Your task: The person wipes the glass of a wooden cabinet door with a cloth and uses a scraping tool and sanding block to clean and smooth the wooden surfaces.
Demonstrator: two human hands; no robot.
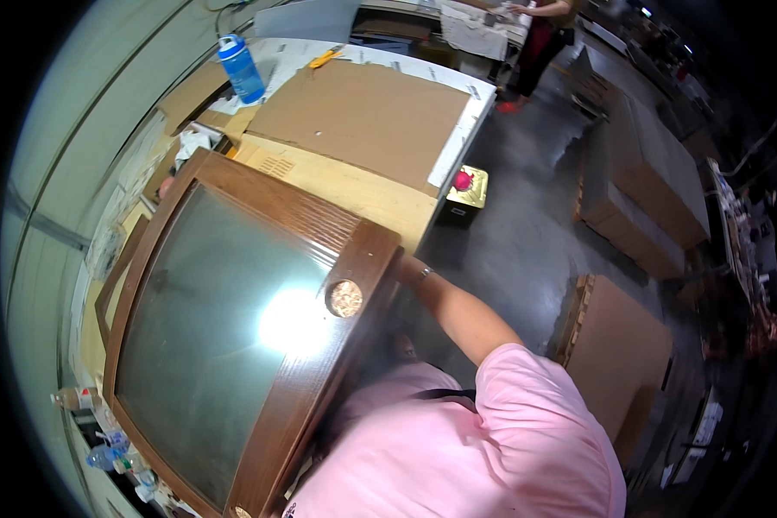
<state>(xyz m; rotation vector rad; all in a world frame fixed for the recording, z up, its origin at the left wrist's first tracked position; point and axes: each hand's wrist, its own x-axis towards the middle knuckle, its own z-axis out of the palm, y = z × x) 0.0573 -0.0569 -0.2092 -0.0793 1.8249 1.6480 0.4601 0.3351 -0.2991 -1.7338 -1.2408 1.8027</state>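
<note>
A brown wooden-framed door (363, 250) with a large glass pane (207, 293) fills the left and middle of the head view, tilted up in front of me. A round recess (345, 299) with rough, tan material inside is cut into its frame near the right corner. Bright light reflects off the glass. My right hand (406, 267) grips the frame's right edge, its fingers mostly hidden behind the wood. My left hand does not show.
Beyond the door, a worktable carries a cardboard sheet (371, 112), a yellow utility knife (325, 58) and a blue bottle (242, 71). A metal tin (468, 192) stands beside it. Stacked brown panels (639, 173) are on the right; another person (544, 43) stands farther back.
</note>
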